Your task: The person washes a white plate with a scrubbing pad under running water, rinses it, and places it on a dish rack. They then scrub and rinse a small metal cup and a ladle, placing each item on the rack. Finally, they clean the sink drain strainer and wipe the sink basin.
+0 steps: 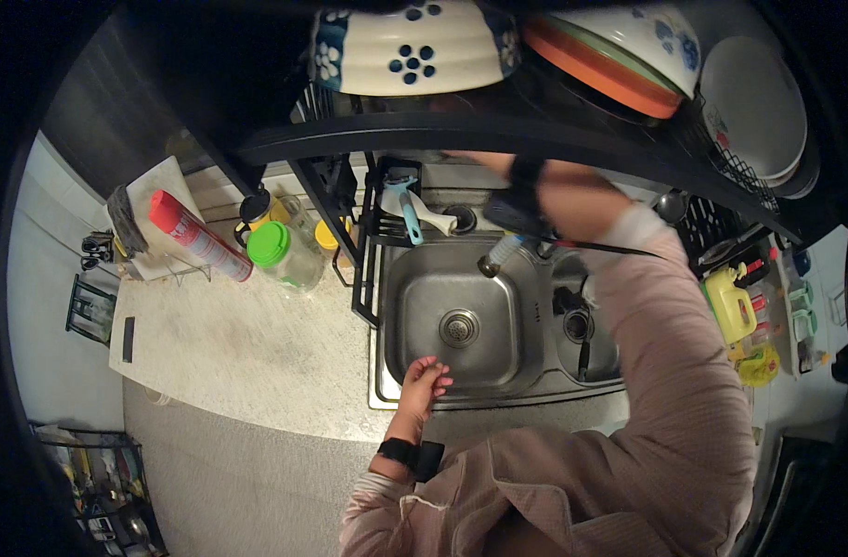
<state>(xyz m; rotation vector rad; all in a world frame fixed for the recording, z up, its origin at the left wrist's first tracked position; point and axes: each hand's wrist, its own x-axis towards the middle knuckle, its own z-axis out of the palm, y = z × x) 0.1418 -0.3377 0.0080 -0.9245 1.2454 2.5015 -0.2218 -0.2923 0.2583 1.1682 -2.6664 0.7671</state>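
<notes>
My left hand point(426, 381) hovers over the front left rim of the stainless steel sink point(413, 327), its fingers loosely curled and apart with nothing in them. My right arm stretches across the smaller basin towards the black dish rack point(410, 129). Most of my right hand point(491, 161) is hidden behind the rack's front bar, so what it touches cannot be seen. Below that wrist, the faucet point(502, 254) points into the larger basin, above its drain strainer point(458, 328). A black-handled utensil point(584, 355) lies in the smaller basin.
Overhead, the rack bears a patterned bowl point(424, 52), an orange dish point(598, 69) and plates point(754, 108). A light blue peeler point(408, 209) lies behind the sink. Left on the counter point(243, 348) are a red spray can point(201, 237) and a green-lidded jar point(284, 261). A yellow jug point(726, 303) stands right.
</notes>
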